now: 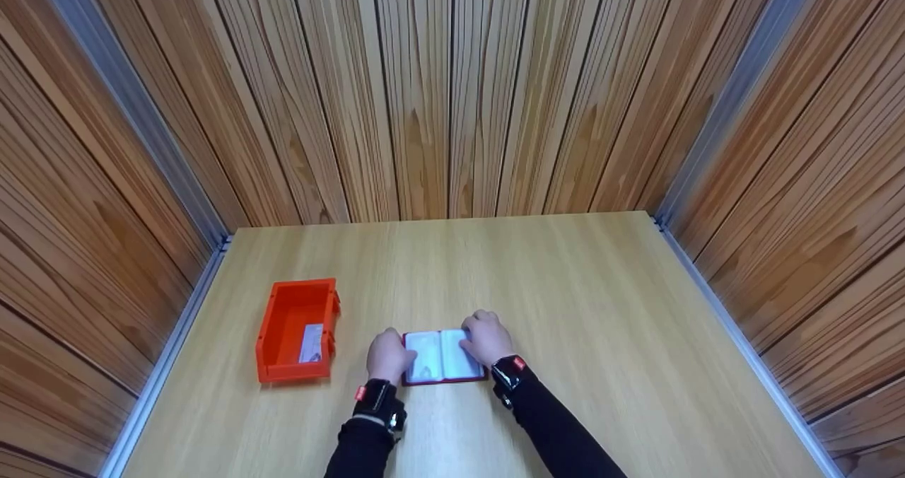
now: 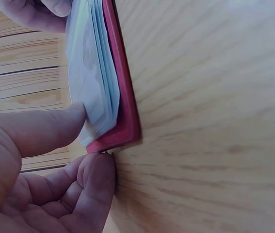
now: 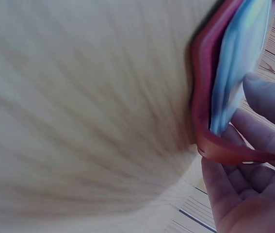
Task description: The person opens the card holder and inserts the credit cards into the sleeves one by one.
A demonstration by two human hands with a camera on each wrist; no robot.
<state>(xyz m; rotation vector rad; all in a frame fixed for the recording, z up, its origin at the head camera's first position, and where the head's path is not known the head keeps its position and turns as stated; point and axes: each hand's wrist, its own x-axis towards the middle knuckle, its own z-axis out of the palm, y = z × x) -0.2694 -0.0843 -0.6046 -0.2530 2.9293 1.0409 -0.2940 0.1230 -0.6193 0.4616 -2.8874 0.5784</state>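
Observation:
A red card holder (image 1: pixel 426 365) with clear plastic sleeves lies spread open on the table, between both hands. My left hand (image 1: pixel 389 356) grips its left edge. In the left wrist view that thumb presses on the clear sleeves (image 2: pixel 91 82), while the fingers curl at the corner of the red cover (image 2: pixel 127 104). At the right edge my right hand (image 1: pixel 488 338) holds the other half. Its thumb lies on the sleeves (image 3: pixel 241 63) in the right wrist view, with the fingers behind the bent-up end of the red cover (image 3: pixel 224 151).
An orange bin (image 1: pixel 293 373) stands to the left on the table (image 1: pixel 565 287), with a small pale card (image 1: pixel 311 344) inside. Wood-panelled walls (image 1: pixel 424 110) enclose the table at the back and both sides, with metal rails (image 1: pixel 742 351) along the side edges.

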